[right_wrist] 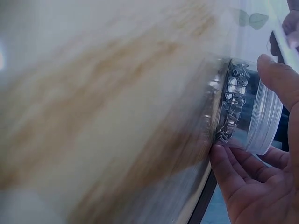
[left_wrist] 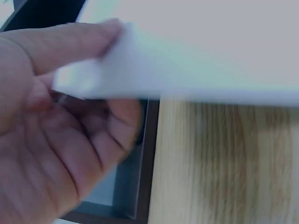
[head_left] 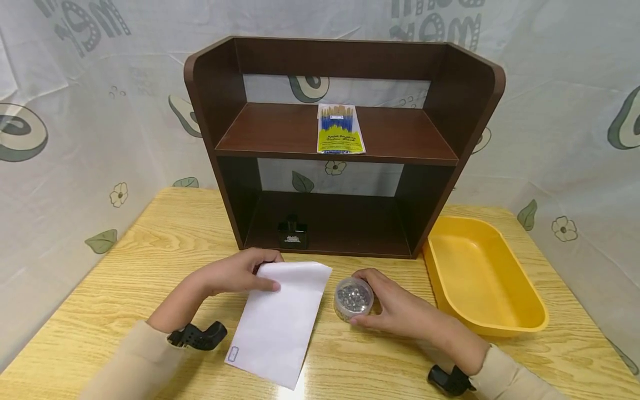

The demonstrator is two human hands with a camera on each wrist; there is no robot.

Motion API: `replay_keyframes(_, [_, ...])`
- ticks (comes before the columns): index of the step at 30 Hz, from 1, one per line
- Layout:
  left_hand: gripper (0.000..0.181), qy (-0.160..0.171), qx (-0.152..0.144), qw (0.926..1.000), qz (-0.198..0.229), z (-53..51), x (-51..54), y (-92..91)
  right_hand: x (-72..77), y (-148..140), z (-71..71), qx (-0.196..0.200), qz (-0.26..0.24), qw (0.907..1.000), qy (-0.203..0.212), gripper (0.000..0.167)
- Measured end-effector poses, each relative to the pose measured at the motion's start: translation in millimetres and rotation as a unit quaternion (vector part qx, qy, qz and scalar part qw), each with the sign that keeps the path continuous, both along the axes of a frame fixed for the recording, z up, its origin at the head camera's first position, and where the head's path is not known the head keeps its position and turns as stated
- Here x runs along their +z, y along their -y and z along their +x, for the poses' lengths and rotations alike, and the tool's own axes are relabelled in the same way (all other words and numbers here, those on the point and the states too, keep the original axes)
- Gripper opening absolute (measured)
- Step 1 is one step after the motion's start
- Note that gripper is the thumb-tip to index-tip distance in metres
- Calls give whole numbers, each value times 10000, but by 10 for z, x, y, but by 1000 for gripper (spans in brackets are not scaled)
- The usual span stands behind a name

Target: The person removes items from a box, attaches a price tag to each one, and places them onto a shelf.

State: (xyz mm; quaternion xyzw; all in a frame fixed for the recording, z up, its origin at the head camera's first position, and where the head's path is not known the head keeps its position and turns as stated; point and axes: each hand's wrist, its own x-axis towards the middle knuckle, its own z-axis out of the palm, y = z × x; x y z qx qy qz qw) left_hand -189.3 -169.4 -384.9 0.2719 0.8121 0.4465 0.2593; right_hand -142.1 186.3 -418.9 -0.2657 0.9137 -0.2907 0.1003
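Note:
My left hand [head_left: 245,272] pinches the top edge of a white sheet of paper [head_left: 282,328], thumb on its near face. In the left wrist view the thumb lies over the paper [left_wrist: 205,51] and the other fingers curl beneath. A small printed mark shows at the sheet's lower left corner. With thumb and fingers on either side, my right hand [head_left: 400,305] grips a round clear plastic jar [head_left: 353,299]. Through its wall in the right wrist view, small shiny metal pieces [right_wrist: 235,100] are visible inside the jar. The jar stands on the table.
A dark brown two-tier shelf [head_left: 340,158] stands at the back of the wooden table [head_left: 190,222]. On its upper tier lies a pack of artist brushes [head_left: 341,130]; a dark bottle [head_left: 292,233] stands on the lower. A yellow tray [head_left: 480,278] sits at the right.

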Motion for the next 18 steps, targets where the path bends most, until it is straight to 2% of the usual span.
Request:
replay_keyframes(3, [23,360,179,9972,633,11,22,-3,-8,3,0,7,-36,10000,25,81])
replay_keyframes(5, [25,510,507,9921,1029,11,19,-14,-12,3,-1,19,-54,10000,30,81])
replay_keyframes(7, [30,546,924,9839,1432,3,13,-32,-19,5,0,40,-84,9999,41,81])
replay_keyframes(11, [43,670,1691,9581,2214,-30,13,-90,-26,4,12,47,-106,9999,-17,84])
replay_keyframes(15, [56,861,2198,9298,2824,-66,27,-154,10,0,29,-83,-83,9998,-182,87])
replay_keyframes(18, [57,819,2529,9137,3074,-70,53,-212,72,5,32,-244,-286,9981,-489,79])
